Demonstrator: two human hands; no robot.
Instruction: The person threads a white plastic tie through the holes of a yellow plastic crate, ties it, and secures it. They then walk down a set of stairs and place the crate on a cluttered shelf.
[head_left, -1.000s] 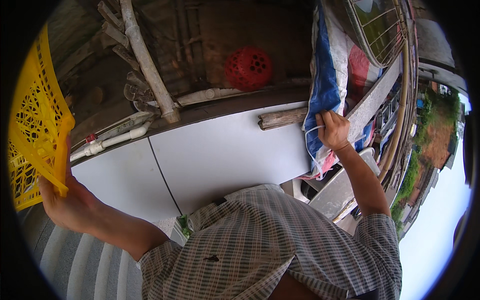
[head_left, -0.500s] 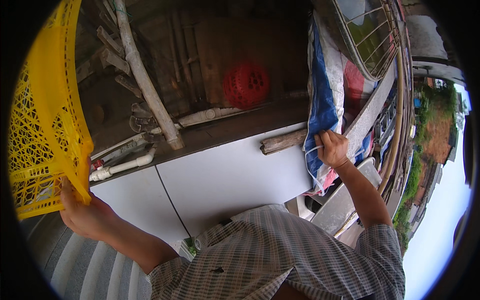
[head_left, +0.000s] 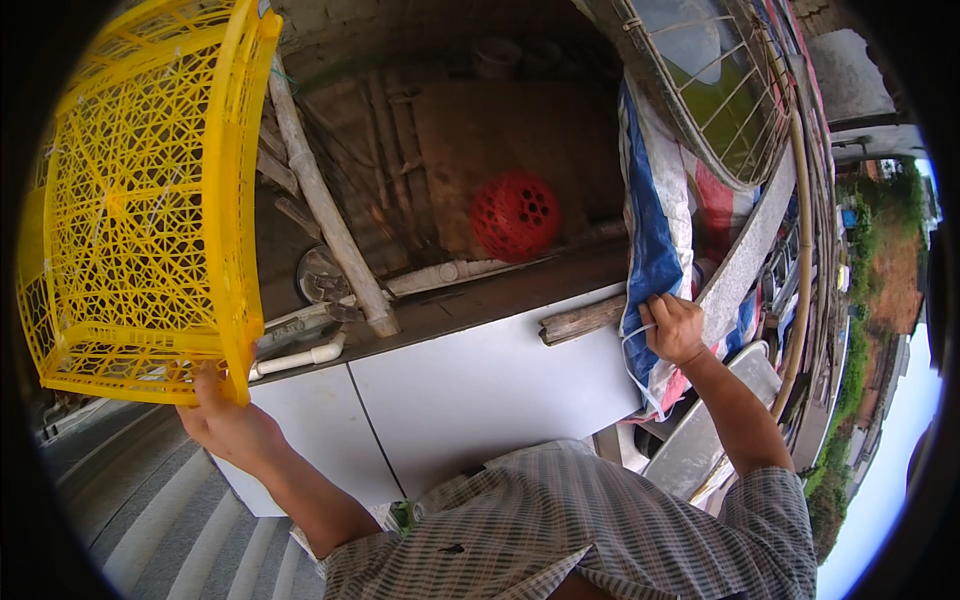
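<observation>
My left hand is closed on the lower rim of a yellow plastic crate, whose latticed bottom faces me on the left; some of the fingers are hidden behind the rim. On the right, my right hand grips the edge of a blue, white and red striped woven sack, fingers curled over it. A thin white tie dangles beside those fingers. Close to the sack, a short length of weathered wood lies on the white tiled ledge.
Beyond the ledge, a red perforated plastic basket rests in a dark recess. A wooden pole leans there, near a white pipe. A wire rack overhangs the sack. Grey steps descend at lower left.
The yellow crate has swung right and upward into fuller view, with my left hand still on its rim. My right hand keeps its hold on the sack. The whole view has shifted slightly.
</observation>
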